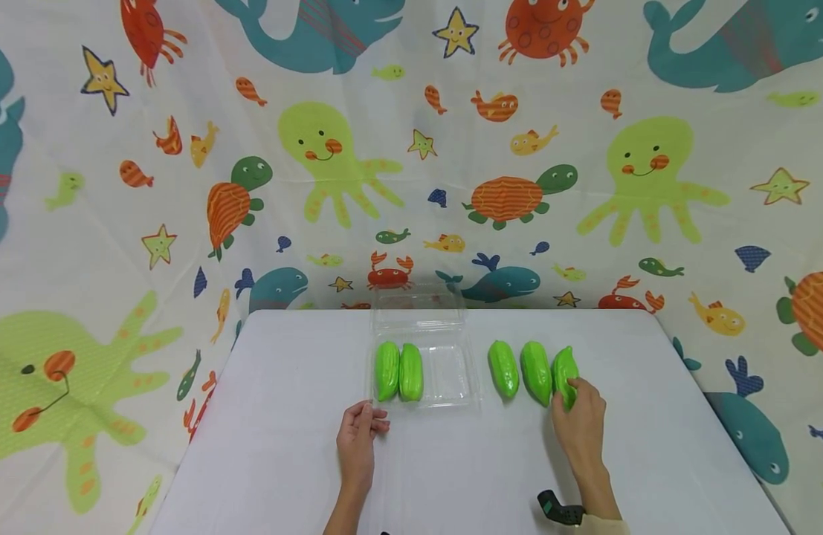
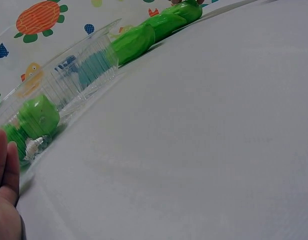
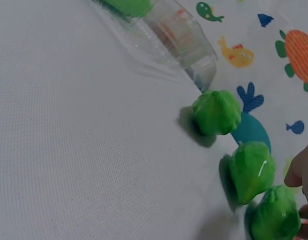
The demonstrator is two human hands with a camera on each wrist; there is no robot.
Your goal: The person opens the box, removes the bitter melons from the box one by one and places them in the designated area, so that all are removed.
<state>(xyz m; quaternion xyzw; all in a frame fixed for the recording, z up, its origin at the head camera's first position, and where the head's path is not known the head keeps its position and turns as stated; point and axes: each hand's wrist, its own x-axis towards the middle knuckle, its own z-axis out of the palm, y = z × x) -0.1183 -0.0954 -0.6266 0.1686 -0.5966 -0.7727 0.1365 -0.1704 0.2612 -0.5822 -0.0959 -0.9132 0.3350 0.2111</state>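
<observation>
A clear plastic clamshell box (image 1: 447, 371) stands with its lid (image 1: 418, 308) raised at the back. Two bright green, ridged cucumbers (image 1: 387, 370) lie side by side in its left half. To the right of the box, three more such cucumbers (image 1: 503, 368) lie in a row on the table. My right hand (image 1: 581, 416) grips the rightmost cucumber (image 1: 565, 364), thumb on its left side and fingers on its right; the hand hides its near end. By the box's front left corner, my left hand (image 1: 359, 438) has relaxed fingers and holds nothing.
A white-covered table (image 1: 284, 386) carries everything. Behind it and at both sides hangs a cloth (image 1: 384, 178) printed with sea animals. A small black device (image 1: 560, 510) sits at the right wrist.
</observation>
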